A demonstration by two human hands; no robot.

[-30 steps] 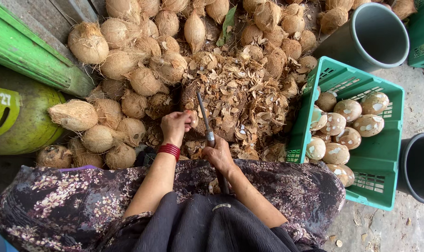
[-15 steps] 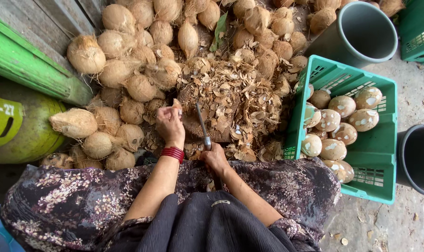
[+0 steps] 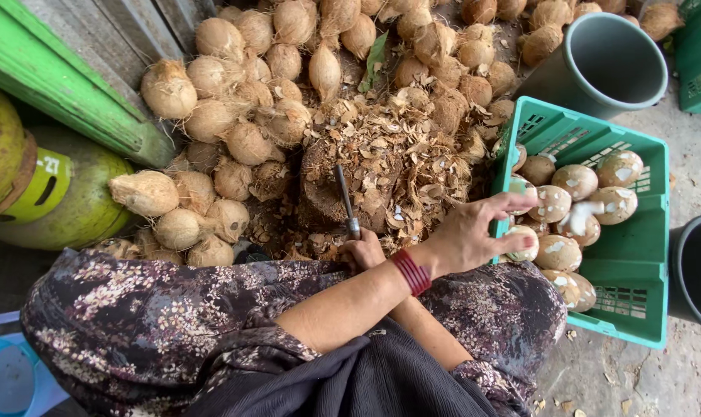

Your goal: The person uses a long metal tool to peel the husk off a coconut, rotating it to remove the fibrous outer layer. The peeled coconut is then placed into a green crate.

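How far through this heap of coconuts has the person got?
Done: about a dozen peeled coconuts lie in the green crate, with husk scraps heaped by the stump. In hand: the right hand grips a knife, and the open left hand reaches across over the crate. Left: a large pile of unpeeled coconuts remains, many more than are peeled.

Bare concrete floor (image 3: 698, 147) (daylit), grey plank wall (image 3: 126, 31) behind.
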